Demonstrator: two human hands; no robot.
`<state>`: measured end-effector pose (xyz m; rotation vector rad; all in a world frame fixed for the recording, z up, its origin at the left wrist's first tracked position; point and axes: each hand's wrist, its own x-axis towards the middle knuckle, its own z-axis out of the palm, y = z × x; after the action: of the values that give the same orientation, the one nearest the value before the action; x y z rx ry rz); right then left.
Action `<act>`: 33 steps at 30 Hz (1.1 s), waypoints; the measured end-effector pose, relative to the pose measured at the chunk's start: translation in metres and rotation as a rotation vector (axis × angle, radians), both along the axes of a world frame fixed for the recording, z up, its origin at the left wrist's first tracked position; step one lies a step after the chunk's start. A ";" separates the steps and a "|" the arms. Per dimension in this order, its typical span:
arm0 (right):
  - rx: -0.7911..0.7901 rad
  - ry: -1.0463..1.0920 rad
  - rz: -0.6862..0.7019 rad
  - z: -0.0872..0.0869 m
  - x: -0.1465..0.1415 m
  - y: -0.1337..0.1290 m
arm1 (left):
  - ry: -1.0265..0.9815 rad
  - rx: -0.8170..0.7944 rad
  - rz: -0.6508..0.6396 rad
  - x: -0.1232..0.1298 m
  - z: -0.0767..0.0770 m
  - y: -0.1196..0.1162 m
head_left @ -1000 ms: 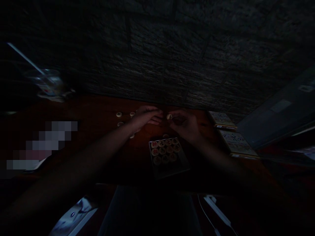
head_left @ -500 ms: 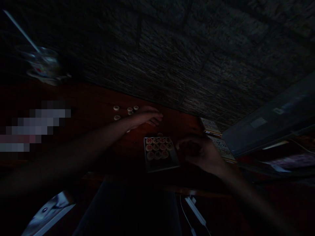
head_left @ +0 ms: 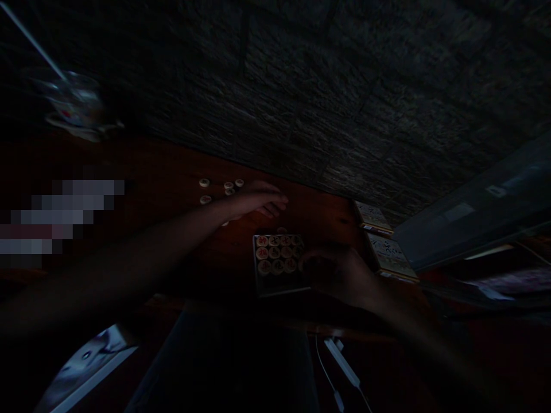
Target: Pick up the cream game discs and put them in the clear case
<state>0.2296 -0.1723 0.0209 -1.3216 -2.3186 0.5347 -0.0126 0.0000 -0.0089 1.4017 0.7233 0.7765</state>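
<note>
A shallow rectangular tray (head_left: 284,291) lies on the table, holding rows of round Chinese chess pieces (head_left: 274,252) with red and dark characters. The part nearest me holds no visible pieces. My right hand (head_left: 340,269) is curled at the tray's right edge, its fingertips reaching over the rightmost pieces. Deep shadow hides what its fingers hold. Beyond the tray, my left hand (head_left: 260,199) rests low over the table with fingers stretched out and nothing visible in them. One loose chess piece (head_left: 282,230) sits just behind the tray; several more loose pieces (head_left: 229,185) lie left of my left hand.
A clear cup (head_left: 80,103) with a straw stands at the far left, near the stone wall (head_left: 275,115). Two flat boxes (head_left: 390,255) lie at the table's right end. A white power strip (head_left: 342,362) with cables is below the table's front edge.
My right hand has moved left, from beside the tray onto its right edge. The left hand has stayed nearly still. The view has shifted slightly.
</note>
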 end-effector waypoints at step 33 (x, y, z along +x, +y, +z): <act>0.173 -0.150 0.065 0.017 0.002 0.004 | -0.124 0.035 0.150 0.000 0.013 0.004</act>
<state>0.2311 -0.1680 0.0376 -1.2463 -2.4731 0.2553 -0.0128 0.0042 0.0040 1.3288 0.7271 0.9891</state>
